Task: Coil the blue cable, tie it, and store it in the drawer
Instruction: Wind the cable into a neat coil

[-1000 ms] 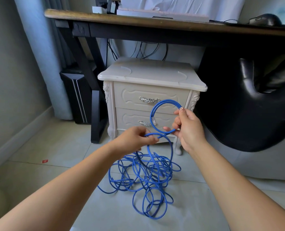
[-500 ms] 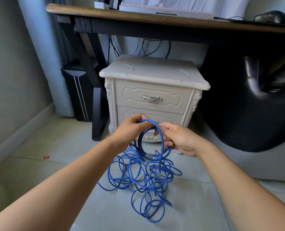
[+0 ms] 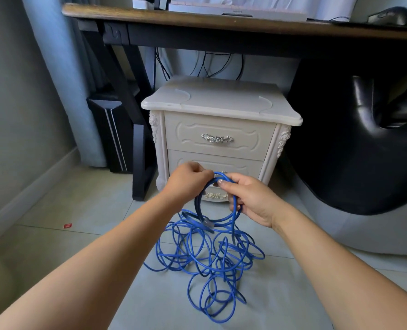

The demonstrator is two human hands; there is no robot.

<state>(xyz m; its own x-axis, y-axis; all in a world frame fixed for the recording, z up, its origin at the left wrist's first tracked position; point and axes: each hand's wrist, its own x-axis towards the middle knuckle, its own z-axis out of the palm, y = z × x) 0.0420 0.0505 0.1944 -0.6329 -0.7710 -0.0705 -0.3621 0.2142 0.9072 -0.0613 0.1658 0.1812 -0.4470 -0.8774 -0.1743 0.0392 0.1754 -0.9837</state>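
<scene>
Blue cable (image 3: 218, 220) loop in left hand (image 3: 186, 181), right hand (image 3: 251, 201), lower drawer (image 3: 241, 163) half-hidden

Lower drawer (image 3: 244, 164) partly hidden (its middle)

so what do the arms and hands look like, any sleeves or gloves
The left hand and right hand are bare: no gloves, no rings showing. Both forearms are bare to the frame's edge, with no sleeves, watch or bracelet in view. Visible nails look short and plain.
</scene>
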